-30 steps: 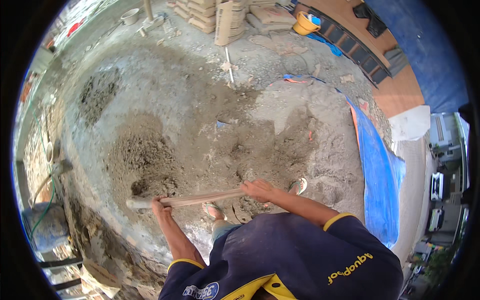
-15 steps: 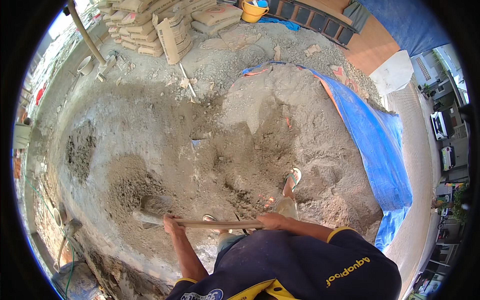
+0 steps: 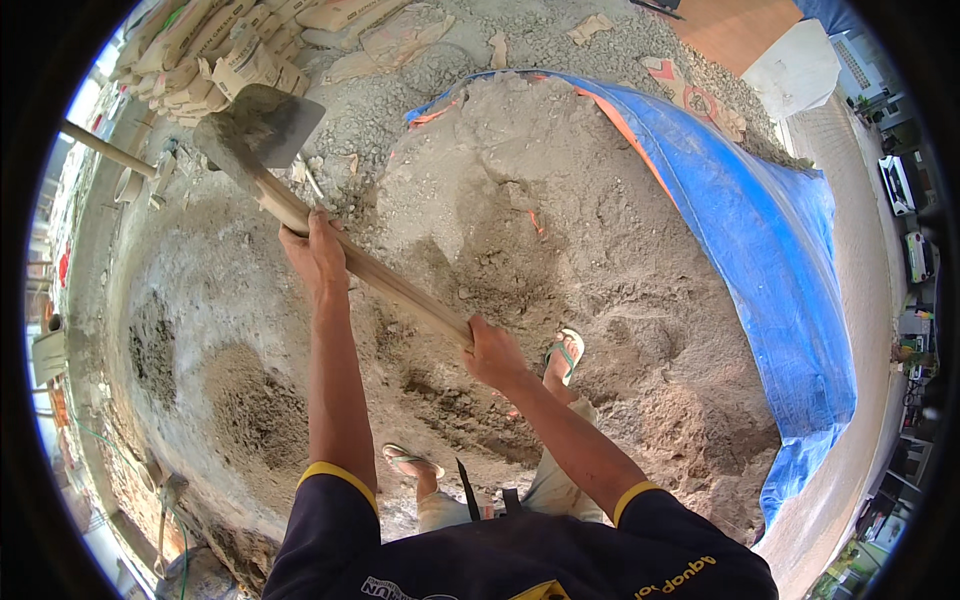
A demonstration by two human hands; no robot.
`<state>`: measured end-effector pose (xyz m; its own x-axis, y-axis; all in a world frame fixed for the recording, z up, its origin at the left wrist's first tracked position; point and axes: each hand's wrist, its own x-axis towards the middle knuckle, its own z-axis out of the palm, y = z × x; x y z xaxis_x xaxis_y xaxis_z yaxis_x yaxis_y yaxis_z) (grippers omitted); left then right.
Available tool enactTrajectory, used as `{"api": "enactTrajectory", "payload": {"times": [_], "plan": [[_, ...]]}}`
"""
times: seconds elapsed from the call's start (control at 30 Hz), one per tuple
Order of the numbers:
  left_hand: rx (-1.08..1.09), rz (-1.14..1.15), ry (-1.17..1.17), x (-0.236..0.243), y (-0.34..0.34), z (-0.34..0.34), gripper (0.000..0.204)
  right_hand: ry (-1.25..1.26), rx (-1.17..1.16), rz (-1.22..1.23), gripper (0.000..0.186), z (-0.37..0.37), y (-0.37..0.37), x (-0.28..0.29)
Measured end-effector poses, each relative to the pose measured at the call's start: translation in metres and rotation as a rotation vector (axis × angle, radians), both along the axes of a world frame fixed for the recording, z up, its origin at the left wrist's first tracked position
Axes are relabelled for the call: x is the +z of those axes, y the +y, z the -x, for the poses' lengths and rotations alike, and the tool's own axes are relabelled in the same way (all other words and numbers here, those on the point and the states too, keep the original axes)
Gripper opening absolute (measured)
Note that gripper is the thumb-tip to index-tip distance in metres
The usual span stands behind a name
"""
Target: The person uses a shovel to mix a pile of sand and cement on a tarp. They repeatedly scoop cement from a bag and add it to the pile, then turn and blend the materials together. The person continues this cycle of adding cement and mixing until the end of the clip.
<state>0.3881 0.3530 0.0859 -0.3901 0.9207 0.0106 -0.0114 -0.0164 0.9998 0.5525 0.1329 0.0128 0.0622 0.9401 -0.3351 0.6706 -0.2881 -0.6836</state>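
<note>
A long-handled hoe (image 3: pixel 390 284) slants across the frame, from the upper left down toward the center. Its metal blade (image 3: pixel 294 132) is raised in the upper left, the neck and part of the plate coated in grey dirt. The left hand (image 3: pixel 318 255) grasps the wooden handle close to the blade, fingers wrapped around it. The right hand (image 3: pixel 493 354) is clenched on the handle's lower end, near the center of the frame.

Beneath the hoe, a broad sand heap (image 3: pixel 600 240) fills the middle, edged on the right by a crumpled blue tarpaulin (image 3: pixel 752 255) whose orange underside shows along the upper edge. Stacked paper sacks (image 3: pixel 185 65) stand in the upper left, beyond the blade. A darker mound (image 3: pixel 262 412) of mix lies at the lower left. Two feet in flip-flops show at lower center, one sandal (image 3: pixel 571 352) on the sand near the right forearm.
</note>
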Motion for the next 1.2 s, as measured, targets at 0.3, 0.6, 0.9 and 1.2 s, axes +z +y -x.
{"api": "enactTrajectory", "payload": {"times": [0.3, 0.6, 0.9, 1.2], "plan": [[-0.393, 0.785, 0.577, -0.256, -0.003, -0.214, 0.055, -0.053, -0.228, 0.355, 0.033, -0.108, 0.053, -0.144], [-0.313, 1.086, 0.403, -0.312, -0.097, -0.172, 0.050, -0.072, -0.231, 0.575, 0.032, -0.069, -0.043, -0.174], [-0.674, 1.145, 0.612, -0.301, -0.169, -0.192, 0.047, -0.025, -0.368, 0.664, 0.037, -0.052, -0.117, -0.136], [-0.787, 1.269, 0.576, -0.312, -0.169, -0.174, 0.067, 0.000, -0.393, 0.543, 0.033, -0.035, -0.120, -0.124]]}}
